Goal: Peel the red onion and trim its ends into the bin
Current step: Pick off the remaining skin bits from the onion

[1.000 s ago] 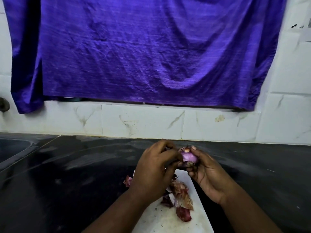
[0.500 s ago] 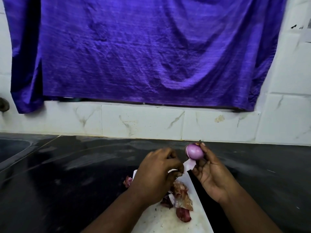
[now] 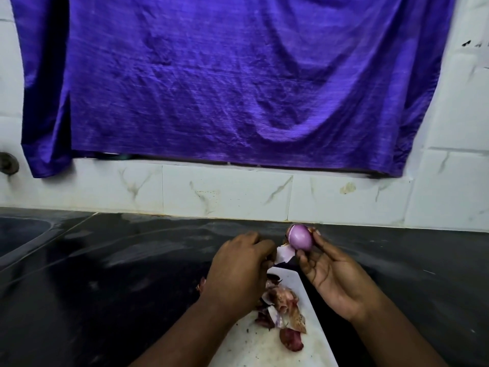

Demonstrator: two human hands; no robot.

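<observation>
My right hand [image 3: 336, 282] holds the small round purple-red onion [image 3: 300, 237] up in its fingertips so my left hand [image 3: 238, 271], just beside it, pinches the loose pale flap of skin [image 3: 284, 255] to drop it on the heap of dry peels [image 3: 283, 308] below.

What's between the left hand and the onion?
In the head view, a pale flap of peel hangs from the red onion toward the left hand, which pinches it.
</observation>
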